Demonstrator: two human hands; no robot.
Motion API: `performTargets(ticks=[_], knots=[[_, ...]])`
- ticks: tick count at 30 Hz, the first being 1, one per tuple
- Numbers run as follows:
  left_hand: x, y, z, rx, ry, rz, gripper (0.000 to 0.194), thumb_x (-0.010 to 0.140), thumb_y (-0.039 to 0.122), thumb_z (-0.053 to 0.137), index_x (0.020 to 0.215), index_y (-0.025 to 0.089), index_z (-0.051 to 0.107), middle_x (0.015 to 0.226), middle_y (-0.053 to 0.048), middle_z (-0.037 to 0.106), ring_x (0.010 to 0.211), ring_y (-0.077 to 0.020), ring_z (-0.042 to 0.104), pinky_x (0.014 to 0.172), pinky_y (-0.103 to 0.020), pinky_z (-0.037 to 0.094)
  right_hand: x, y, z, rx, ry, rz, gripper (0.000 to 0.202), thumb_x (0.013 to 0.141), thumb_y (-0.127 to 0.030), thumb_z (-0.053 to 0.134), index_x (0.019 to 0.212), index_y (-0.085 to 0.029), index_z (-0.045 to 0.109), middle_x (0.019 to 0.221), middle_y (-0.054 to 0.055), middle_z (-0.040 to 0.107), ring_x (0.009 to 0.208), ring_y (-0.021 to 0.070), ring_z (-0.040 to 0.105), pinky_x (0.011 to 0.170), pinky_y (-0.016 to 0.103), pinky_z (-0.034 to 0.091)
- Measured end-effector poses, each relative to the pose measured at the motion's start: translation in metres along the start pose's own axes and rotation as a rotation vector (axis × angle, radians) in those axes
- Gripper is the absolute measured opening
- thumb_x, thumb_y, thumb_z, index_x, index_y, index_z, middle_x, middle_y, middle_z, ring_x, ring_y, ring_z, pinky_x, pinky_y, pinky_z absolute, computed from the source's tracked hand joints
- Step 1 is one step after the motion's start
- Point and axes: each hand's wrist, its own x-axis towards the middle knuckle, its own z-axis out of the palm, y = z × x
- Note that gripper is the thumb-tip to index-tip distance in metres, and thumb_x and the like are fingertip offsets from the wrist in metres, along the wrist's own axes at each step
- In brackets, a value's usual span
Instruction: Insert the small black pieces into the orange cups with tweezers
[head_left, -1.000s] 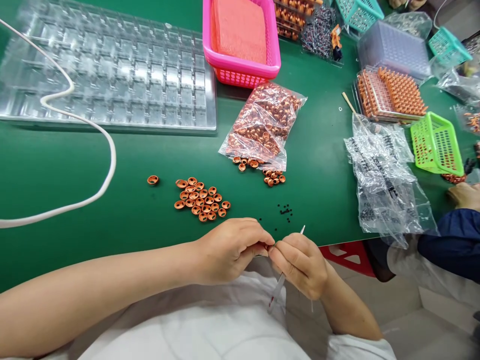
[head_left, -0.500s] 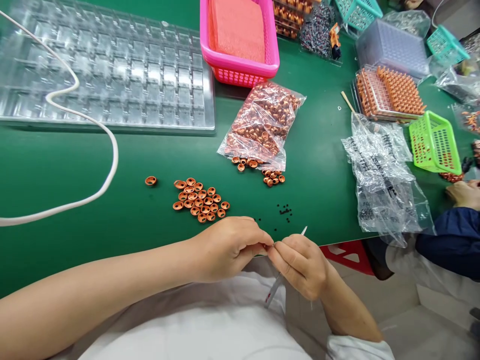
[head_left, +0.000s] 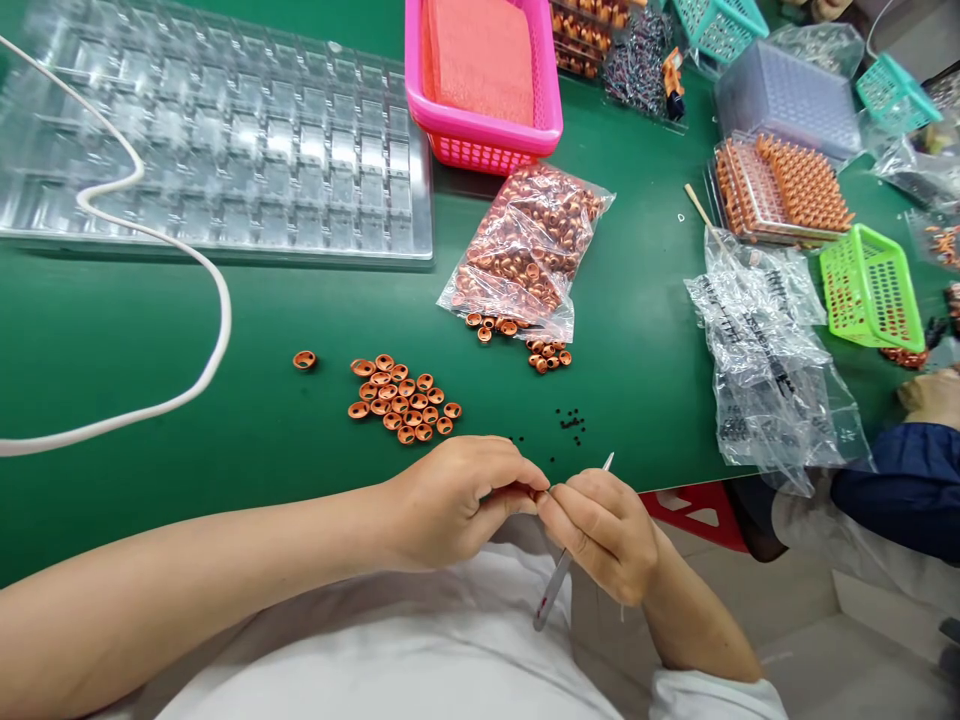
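My left hand (head_left: 465, 495) pinches a small copper-coloured piece (head_left: 538, 494), mostly hidden by the fingertips. Its tips meet those of my right hand (head_left: 604, 530) at the table's front edge. Closed round a slim grey tool (head_left: 553, 592), my right hand has the pointed tip sticking out above and the handle below. Several copper-coloured rings (head_left: 400, 404) lie grouped behind my left hand, with a single ring (head_left: 304, 361) further left. Tiny black parts (head_left: 572, 423) are scattered on the green table (head_left: 637, 330) behind my right hand.
Behind the rings are a clear bag of copper parts (head_left: 525, 245), a pink basket (head_left: 484, 140) and a clear moulded tray (head_left: 247, 140). A white cable (head_left: 217, 350) curves at left. Plastic bags (head_left: 772, 360), a green basket (head_left: 870, 285) and another person's sleeve (head_left: 900, 490) are at right.
The tool's handle has swung slightly lower in my right hand. Both hands remain together in nearly the same place. The view has shifted very slightly.
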Motion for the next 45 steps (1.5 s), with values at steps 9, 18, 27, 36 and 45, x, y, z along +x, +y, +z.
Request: performTargets(ticks=[9,18,27,36,45], knots=[[-0.002,0.002,0.001,-0.018,0.028,-0.003,0.014,0.096,0.007,0.060,0.100,0.015,0.071,0.078,-0.003,0.074,0.068,-0.0134,0.066,0.064,-0.021,0.053,-0.002,-0.001,0.001,-0.018,0.009,0.007,0.022,0.092,-0.007,0.057,0.110,-0.006,0.070,0.102,0.013,0.068,0.086,0.0205,0.063,0.066,0.034,0.055],[0.001,0.001,0.000,0.001,0.019,0.010,0.015,0.097,0.008,0.057,0.100,0.016,0.070,0.078,-0.004,0.075,0.068,-0.0142,0.067,0.064,-0.022,0.053,0.006,0.002,-0.001,0.003,0.019,-0.011,0.019,0.092,-0.004,0.057,0.104,-0.005,0.071,0.097,0.013,0.067,0.081,0.0204,0.061,0.063,0.035,0.052],[0.002,-0.005,-0.001,-0.085,-0.020,-0.129,0.013,0.096,0.014,0.062,0.100,0.016,0.074,0.084,-0.004,0.077,0.071,-0.0134,0.069,0.069,-0.022,0.056,-0.002,0.007,0.005,0.097,-0.009,0.096,0.026,0.092,-0.004,0.061,0.117,-0.008,0.066,0.089,0.009,0.069,0.077,0.0186,0.062,0.065,0.033,0.055],[0.008,0.000,-0.006,-0.517,-0.029,-0.450,0.020,0.090,0.029,0.073,0.100,0.013,0.074,0.084,-0.006,0.078,0.075,-0.0153,0.071,0.073,-0.027,0.060,0.001,-0.008,0.004,0.234,0.349,0.452,0.034,0.089,-0.002,0.067,0.118,-0.021,0.069,0.088,0.004,0.072,0.071,0.0149,0.066,0.060,0.029,0.058],[0.007,-0.001,-0.005,-0.574,-0.069,-0.486,0.017,0.089,0.027,0.074,0.100,0.013,0.073,0.087,-0.006,0.079,0.079,-0.0150,0.072,0.075,-0.026,0.060,-0.005,-0.010,0.006,0.205,0.367,0.450,0.034,0.089,-0.001,0.068,0.117,-0.020,0.069,0.086,0.004,0.072,0.068,0.0147,0.066,0.059,0.030,0.059]])
